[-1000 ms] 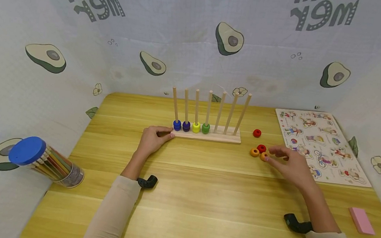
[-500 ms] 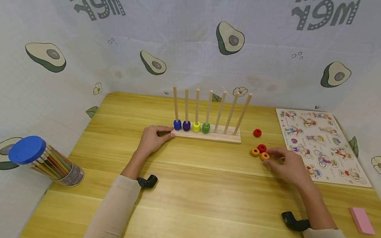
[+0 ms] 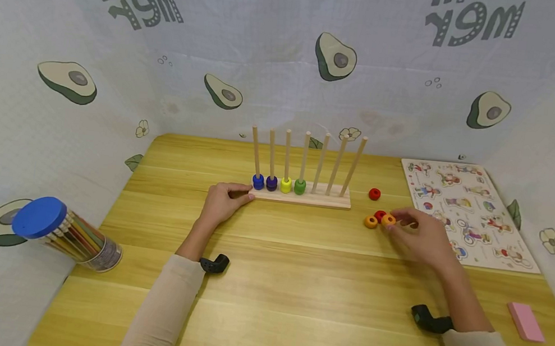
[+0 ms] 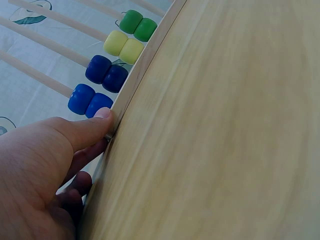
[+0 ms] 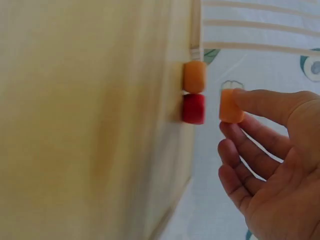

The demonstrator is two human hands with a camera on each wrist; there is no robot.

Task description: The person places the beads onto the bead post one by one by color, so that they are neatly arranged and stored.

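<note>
A wooden peg stand (image 3: 300, 198) with several upright pegs stands at the back of the table. In the left wrist view its first pegs carry pairs of beads: blue beads (image 4: 81, 99), dark blue ones, yellow ones and green beads (image 4: 131, 22). My left hand (image 3: 220, 205) pinches the left end of the stand's base, thumb in front. My right hand (image 3: 425, 240) pinches an orange bead (image 5: 230, 107) between thumb and fingertips, raised off the table. Close by lie another orange bead (image 3: 370, 221) and a red bead (image 5: 193, 108); a second red bead (image 3: 374, 194) lies farther back.
A picture puzzle board (image 3: 471, 216) lies flat at the back right. The pink block (image 3: 526, 321) is near the right edge. To the left stands a clear tub of coloured sticks (image 3: 74, 239) with a blue lid. Printed cloth (image 3: 280, 49) hangs behind the table.
My right hand took hold of the nearer orange bead and lifted it slightly up off the table, beside the red one. The left hand has stayed on the stand.
</note>
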